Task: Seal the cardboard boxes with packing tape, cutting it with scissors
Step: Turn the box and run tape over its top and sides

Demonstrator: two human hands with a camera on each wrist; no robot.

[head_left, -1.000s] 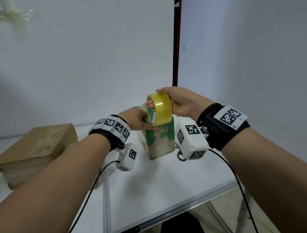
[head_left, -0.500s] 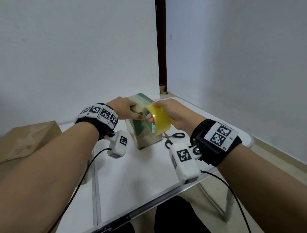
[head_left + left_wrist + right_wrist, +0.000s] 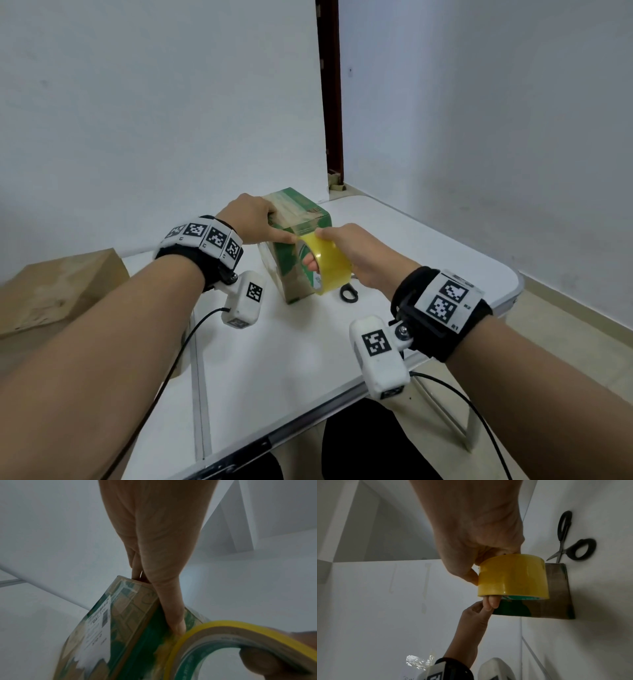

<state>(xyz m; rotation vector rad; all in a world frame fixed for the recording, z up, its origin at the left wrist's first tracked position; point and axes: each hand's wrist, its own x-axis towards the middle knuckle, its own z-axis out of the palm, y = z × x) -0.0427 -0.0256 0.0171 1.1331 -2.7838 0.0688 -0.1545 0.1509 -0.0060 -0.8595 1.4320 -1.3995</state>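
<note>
A green and brown cardboard box (image 3: 301, 240) stands upright on the white table (image 3: 411, 246). My left hand (image 3: 270, 222) holds its top, fingers over the upper face and thumb pressed along the near side. My right hand (image 3: 356, 253) grips a yellow tape roll (image 3: 325, 265) against that near side, fingers through the core. The left wrist view shows the thumb (image 3: 173, 615) reaching down the box (image 3: 120, 615) to the roll (image 3: 223, 628). Black-handled scissors (image 3: 570, 543) lie on the table behind the box (image 3: 556, 595) and roll (image 3: 511, 576).
A plain brown cardboard box (image 3: 58, 291) sits at the table's left end. The table's front edge (image 3: 308, 421) runs close to my body, with a seam (image 3: 197, 359) down its left part. White walls close the back and right. A crumpled scrap of clear tape (image 3: 418, 662) shows.
My right hand has brought the tape roll down from the box's top to its near side. My left hand stays on the box top. The head view has tilted downward.
</note>
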